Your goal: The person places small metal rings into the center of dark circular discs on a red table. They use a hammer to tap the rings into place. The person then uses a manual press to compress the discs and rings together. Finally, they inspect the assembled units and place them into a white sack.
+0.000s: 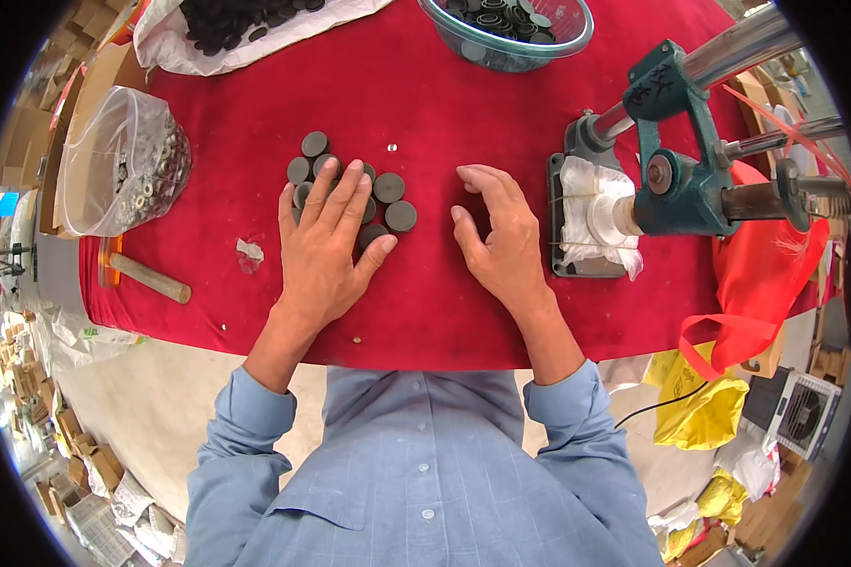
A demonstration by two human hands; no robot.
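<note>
Several flat dark grey round discs [388, 189] lie clustered mid-bench on the red cloth-covered bench [444, 113]. Left hand [326, 241] rests spread flat upon them; right hand [501, 236] hovers beside, fingers curled, empty. Best slide one disc free gently, without scattering the cluster.

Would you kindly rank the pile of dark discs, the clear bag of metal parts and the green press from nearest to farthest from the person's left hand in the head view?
1. Pile of dark discs: directly under the left hand.
2. Clear bag of metal parts: farther left, at the table's edge.
3. Green press: far right, beyond the right hand.
</note>
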